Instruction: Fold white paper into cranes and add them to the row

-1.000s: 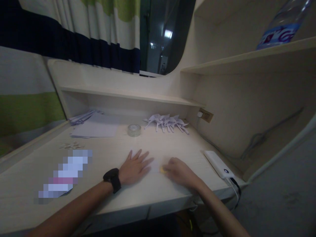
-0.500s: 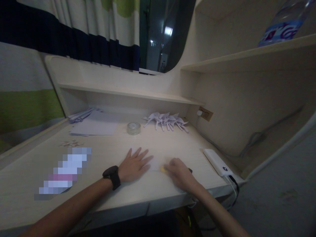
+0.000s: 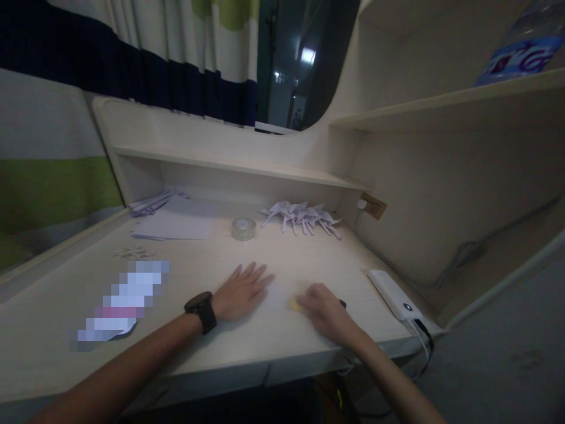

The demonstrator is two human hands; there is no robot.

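Note:
My left hand (image 3: pixel 242 292) lies flat on the desk with its fingers spread, a dark watch (image 3: pixel 202 310) on the wrist. A faint white piece of paper (image 3: pixel 279 296) seems to lie at its fingertips, hard to tell from the pale desktop. To its right, my right hand (image 3: pixel 324 312) is closed around a slim yellow-and-black tool (image 3: pixel 295 304). The tool's yellow end shows by the fingertips and a dark end sticks out behind the hand. Its exact kind is hidden and blurred. Beyond my left hand stands a roll of clear tape (image 3: pixel 243 229).
White paper sheets (image 3: pixel 176 219) lie at the back left. Several folded white paper pieces with stick-like legs (image 3: pixel 302 217) stand at the back. Small pale bits (image 3: pixel 135 253) lie near a pixelated object (image 3: pixel 123 303). A white power bank (image 3: pixel 391 294) with cables sits at right.
The view has shifted slightly, so most things appear a little further right. My left hand stays flat; my right hand keeps its grip on the tool, close to the same spot.

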